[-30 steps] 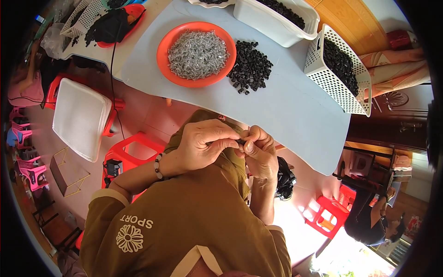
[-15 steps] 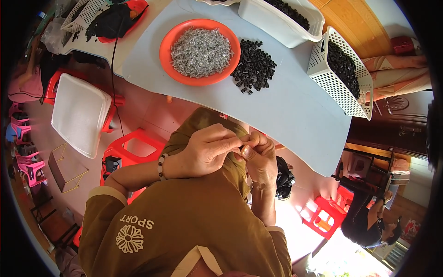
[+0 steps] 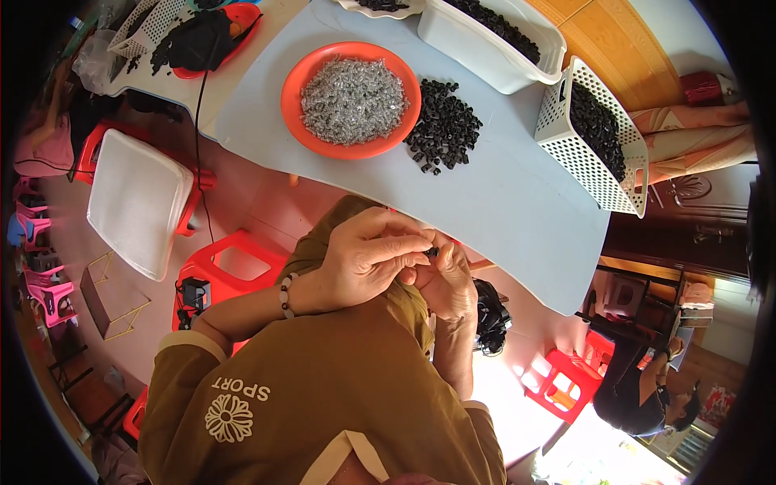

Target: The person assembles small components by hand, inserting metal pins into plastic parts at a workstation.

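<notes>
1. left hand: thumb and forefinger look pinched narrow on a small black piece.
2. right hand: curled close beside it; i cannot tell its grip.
3. the step seems to be fingertip work near the table; the next move likely calls for steady, fine control.

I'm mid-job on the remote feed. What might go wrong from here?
1. The left hand pinches a small black piece by the right hand, short of the table's near edge; a slip could send it to the floor.

2. The loose black pile lies right beside the orange plate of clear pieces; a bump might mix them.
</notes>
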A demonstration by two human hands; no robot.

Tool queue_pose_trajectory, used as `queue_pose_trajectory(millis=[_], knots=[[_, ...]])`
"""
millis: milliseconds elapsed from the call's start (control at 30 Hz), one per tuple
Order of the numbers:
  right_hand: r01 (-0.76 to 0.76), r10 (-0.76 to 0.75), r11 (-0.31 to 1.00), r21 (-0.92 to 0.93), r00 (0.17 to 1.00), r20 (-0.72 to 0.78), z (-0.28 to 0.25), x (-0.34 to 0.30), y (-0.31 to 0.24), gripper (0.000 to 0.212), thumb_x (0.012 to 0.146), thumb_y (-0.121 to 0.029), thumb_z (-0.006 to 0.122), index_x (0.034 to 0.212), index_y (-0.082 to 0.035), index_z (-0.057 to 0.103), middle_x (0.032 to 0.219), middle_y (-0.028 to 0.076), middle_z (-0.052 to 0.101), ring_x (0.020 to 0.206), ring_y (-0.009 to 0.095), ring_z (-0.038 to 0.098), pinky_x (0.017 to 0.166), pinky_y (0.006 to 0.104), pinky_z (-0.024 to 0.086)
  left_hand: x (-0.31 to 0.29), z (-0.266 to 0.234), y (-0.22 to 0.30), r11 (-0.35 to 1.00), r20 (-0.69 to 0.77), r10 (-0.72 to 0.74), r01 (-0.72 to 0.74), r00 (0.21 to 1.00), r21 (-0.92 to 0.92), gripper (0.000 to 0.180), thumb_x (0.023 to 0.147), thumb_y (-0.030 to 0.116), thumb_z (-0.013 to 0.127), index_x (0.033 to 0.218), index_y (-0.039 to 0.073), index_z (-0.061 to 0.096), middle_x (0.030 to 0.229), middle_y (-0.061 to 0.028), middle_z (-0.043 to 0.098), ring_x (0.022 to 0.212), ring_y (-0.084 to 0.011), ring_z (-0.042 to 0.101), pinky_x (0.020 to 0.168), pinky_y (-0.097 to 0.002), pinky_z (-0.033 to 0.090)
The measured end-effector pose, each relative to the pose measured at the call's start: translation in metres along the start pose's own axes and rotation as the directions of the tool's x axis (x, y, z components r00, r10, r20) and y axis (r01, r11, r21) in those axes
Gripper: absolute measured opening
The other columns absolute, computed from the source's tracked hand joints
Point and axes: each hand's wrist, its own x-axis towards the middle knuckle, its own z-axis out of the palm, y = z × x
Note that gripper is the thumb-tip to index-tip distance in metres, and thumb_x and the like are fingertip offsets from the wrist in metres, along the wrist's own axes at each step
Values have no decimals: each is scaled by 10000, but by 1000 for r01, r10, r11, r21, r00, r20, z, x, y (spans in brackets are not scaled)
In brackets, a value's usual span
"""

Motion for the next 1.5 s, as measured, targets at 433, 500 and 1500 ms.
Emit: queue_pose_trajectory(millis=[433, 500, 1500], knots=[[-40, 36, 998, 47, 996, 79, -20, -1, 6, 375, 912, -242, 686, 1158, 34, 625, 1116, 121, 648, 963, 203, 620, 832, 355, 515, -2, -5, 5, 982, 108, 44, -63, 993, 179, 275, 733, 0, 790, 998, 28, 719, 989, -78, 635, 760, -173, 644, 617, -263, 548], [-36, 31, 998, 56, 996, 81, -20, -1, 8, 379, 904, -237, 697, 1152, 40, 624, 1116, 122, 648, 974, 208, 623, 852, 362, 514, -2, -7, 5, 977, 132, 51, -77, 990, 200, 283, 734, -7, 785, 1005, 29, 715, 991, -74, 634, 772, -174, 644, 619, -265, 549], [92, -238, 797, -597, 956, -170, 3, 15, -15, 187, 902, -88, 709, 1035, 19, 632, 941, 19, 650, 857, 71, 585, 802, 215, 474, 16, -8, -8, 932, 137, -72, 18, 988, 362, 236, 749, 19, 770, 977, 35, 708, 1018, -84, 648, 789, -215, 651, 653, -309, 560]])
